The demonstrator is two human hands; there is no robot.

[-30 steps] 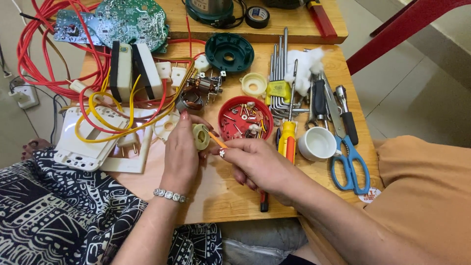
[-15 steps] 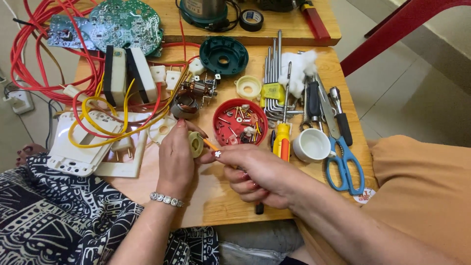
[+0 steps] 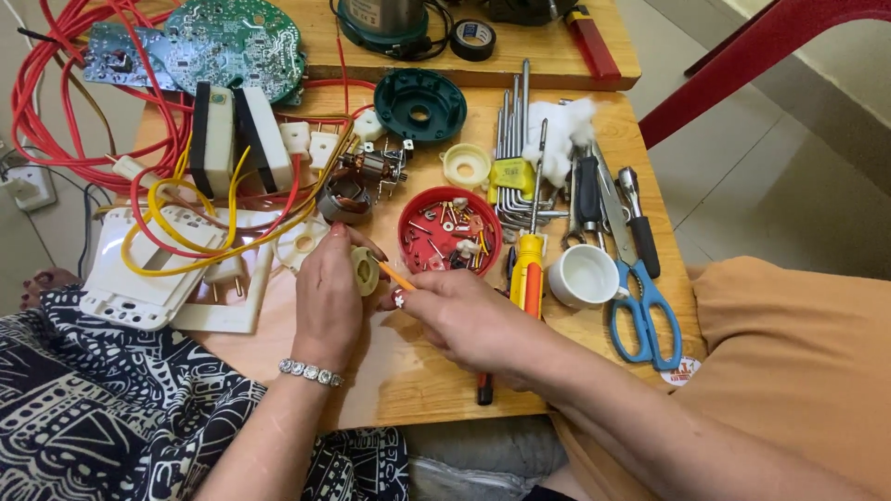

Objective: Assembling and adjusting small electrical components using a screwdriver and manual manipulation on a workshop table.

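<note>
My left hand [image 3: 327, 299] grips a small cream-coloured round plastic part [image 3: 366, 271] above the wooden table [image 3: 408, 371]. My right hand [image 3: 464, 315] holds a thin orange-handled tool [image 3: 397, 276] with its tip against that part. Just behind my hands stands a red round lid [image 3: 450, 234] filled with several small screws and bits. A yellow-handled screwdriver [image 3: 528, 264] lies right of the lid, close to my right hand. A dark, red-tipped tool [image 3: 484, 390] pokes out from under my right wrist.
White plastic frames [image 3: 148, 278] with yellow and red wires [image 3: 186, 213] lie at the left. A small motor [image 3: 367, 176], green housing [image 3: 419, 104], circuit boards [image 3: 232, 42], hex keys [image 3: 515, 139], white cup [image 3: 583, 276], blue scissors [image 3: 640, 297] and black tape roll [image 3: 473, 39] crowd the table.
Both hands have stayed together on the cream part, shifting only slightly toward me; the view has tilted a little. Nothing was let go.
</note>
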